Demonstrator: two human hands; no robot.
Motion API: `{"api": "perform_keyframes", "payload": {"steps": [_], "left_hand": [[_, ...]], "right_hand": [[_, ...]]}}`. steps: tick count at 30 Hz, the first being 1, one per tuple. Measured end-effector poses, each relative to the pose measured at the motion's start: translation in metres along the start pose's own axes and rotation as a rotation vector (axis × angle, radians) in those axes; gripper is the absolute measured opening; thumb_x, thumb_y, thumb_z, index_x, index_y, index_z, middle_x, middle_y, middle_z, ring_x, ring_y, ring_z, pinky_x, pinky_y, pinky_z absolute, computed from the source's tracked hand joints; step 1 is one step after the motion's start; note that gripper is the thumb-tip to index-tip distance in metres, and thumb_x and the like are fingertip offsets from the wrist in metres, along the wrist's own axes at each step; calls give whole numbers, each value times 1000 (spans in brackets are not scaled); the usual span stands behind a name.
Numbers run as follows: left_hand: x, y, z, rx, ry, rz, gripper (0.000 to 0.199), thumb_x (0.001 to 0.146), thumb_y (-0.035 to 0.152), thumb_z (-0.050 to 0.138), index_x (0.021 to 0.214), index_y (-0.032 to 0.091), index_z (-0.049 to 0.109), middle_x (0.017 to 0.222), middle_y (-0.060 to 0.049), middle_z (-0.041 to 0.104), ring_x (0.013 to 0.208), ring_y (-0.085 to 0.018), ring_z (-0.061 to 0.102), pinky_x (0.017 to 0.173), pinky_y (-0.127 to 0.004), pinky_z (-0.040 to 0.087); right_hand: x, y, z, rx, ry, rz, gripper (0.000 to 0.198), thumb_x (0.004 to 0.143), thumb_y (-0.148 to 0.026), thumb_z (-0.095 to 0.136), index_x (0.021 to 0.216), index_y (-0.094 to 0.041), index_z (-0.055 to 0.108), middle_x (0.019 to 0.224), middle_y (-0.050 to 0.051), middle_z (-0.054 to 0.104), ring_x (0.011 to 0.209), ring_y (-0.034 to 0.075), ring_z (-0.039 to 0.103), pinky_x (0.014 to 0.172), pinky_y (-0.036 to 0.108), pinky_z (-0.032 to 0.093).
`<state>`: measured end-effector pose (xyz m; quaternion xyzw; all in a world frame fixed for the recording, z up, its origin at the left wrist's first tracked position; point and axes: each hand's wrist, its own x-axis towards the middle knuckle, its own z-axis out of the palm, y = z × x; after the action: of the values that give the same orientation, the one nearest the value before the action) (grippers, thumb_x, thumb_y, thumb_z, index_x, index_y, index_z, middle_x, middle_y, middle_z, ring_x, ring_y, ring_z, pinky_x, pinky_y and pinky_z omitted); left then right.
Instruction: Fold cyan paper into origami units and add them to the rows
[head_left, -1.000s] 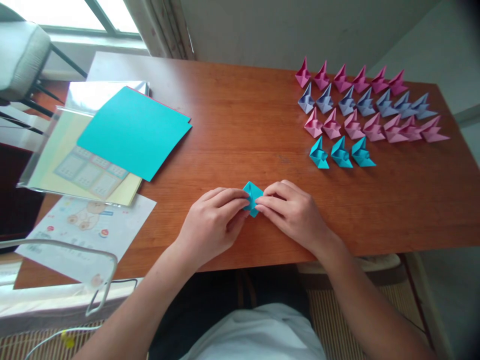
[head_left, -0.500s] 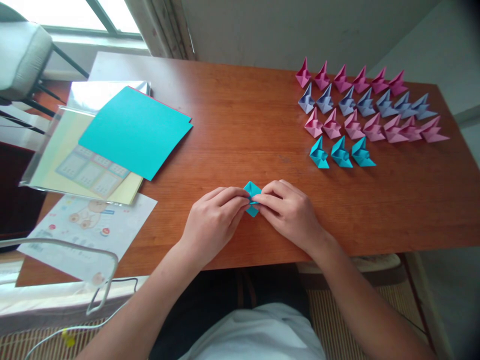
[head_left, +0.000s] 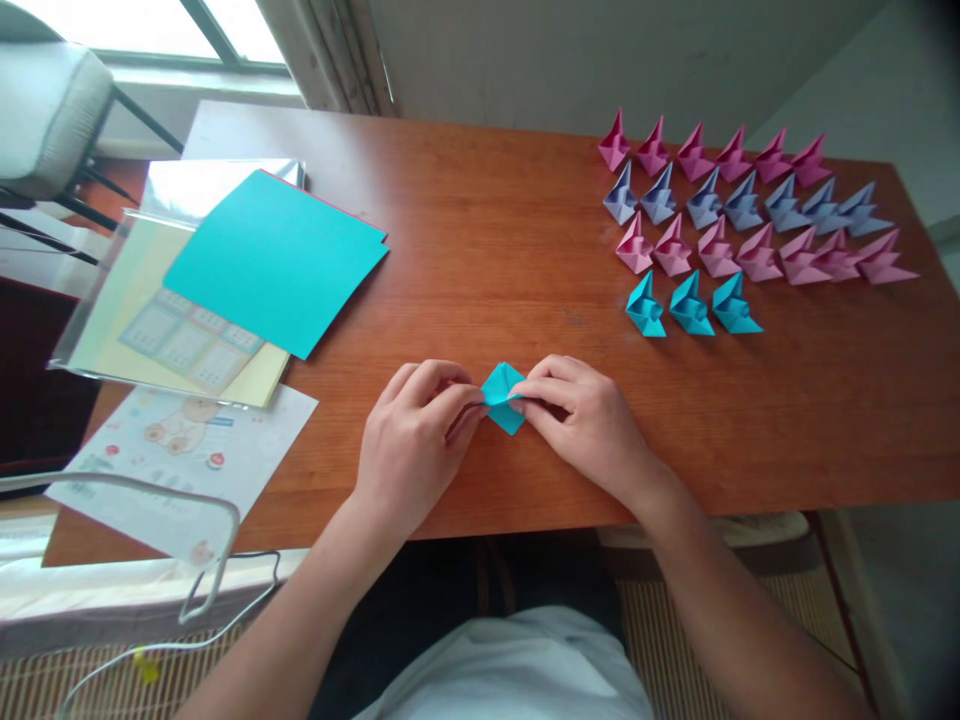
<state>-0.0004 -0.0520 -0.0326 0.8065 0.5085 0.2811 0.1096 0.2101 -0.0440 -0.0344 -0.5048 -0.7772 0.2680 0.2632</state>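
A small turquoise folded paper [head_left: 506,412], diamond-shaped, is held between my two hands near the table's front edge. My left hand [head_left: 427,430] pinches its left corner between thumb and fingers. On the opposite side, my right hand [head_left: 581,420] grips the right part, its fingertips lying over the paper's middle. A crease line shows on the upper half. Beyond my right hand stand three finished turquoise paper figures [head_left: 691,304] in a row, with pointed tips and folded centres like the other rows.
Rows of magenta [head_left: 694,153], lavender [head_left: 703,206] and pink origami figures [head_left: 718,250] fill the right back of the wooden table [head_left: 480,250]. Turquoise sheets [head_left: 277,265], a plastic sleeve of yellow paper [head_left: 97,330] and a printed bear sheet [head_left: 180,470] lie left. A white metal tube [head_left: 150,488] crosses the lower left.
My left hand has shifted slightly left, from the paper's middle to its left corner, so more of the turquoise paper shows. My right hand stays on its side. The view has shifted a little.
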Motion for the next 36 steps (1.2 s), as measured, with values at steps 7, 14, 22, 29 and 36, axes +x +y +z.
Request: {"api": "perform_keyframes", "payload": {"steps": [7,14,22,29,36], "left_hand": [[0,6,1,59,-30,-43,16,97,27,63,86,23,74,89,-4,69,81,-19,59,70,-33,50],[-4,10,5,-10,-11,32,12,97,18,60,98,21,72,115,-4,76,96,-22,67,84,-38,57],[-6,12,8,-43,15,61,13,96,16,61,101,21,72,115,-4,78,98,-23,70,86,-38,60],[-5,11,9,-72,30,55,14,95,16,62,101,22,73,114,-3,79,97,-22,70,87,-37,60],[-3,11,4,-54,2,13,11,95,19,64,100,22,72,113,-3,77,98,-21,66,88,-36,57]], "right_hand": [[-1,-3,-1,-22,-5,12,11,94,-19,66,90,-24,75,88,3,68,85,18,63,78,32,51],[-3,-1,1,-18,18,-21,13,94,-17,65,91,-25,74,91,3,69,86,18,63,80,33,51],[-4,-3,1,-45,14,-30,13,96,-17,63,92,-24,73,91,4,69,88,19,62,81,34,51],[-4,-1,2,-130,-23,-70,17,99,-22,58,108,-25,73,94,5,69,90,20,62,82,35,50],[-4,-1,3,-128,-1,-69,18,98,-22,59,103,-25,76,92,5,68,88,20,62,80,35,51]]}}
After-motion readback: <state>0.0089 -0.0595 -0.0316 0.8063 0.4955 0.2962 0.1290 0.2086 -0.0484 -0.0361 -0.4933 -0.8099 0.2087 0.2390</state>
